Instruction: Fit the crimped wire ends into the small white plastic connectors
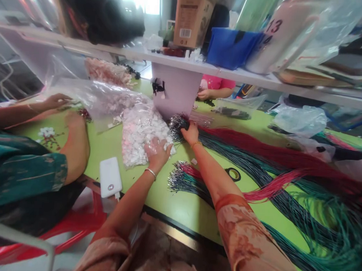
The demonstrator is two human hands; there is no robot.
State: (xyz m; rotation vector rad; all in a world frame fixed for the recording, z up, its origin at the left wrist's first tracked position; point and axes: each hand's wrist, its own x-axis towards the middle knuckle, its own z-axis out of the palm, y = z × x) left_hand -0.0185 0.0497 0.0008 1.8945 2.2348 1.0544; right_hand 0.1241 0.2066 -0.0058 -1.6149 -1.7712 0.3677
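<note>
A white power bank (108, 174) lies flat on the green desk (161, 204), and a white cable (117, 196) is at its lower end. A roll of black tape (237, 178) is also lying on the desk. Above the desk there is a long white shelf (173, 60). On this shelf stand a cardboard box (188, 19), a blue bin (225, 47) and, just beside the bin, a white jug (274, 43) with the number 13. At the left is a person in dark green clothes (19, 174), near a red chair (98, 212). Beyond the shelf, another person wears a pink top (217, 82).
</note>
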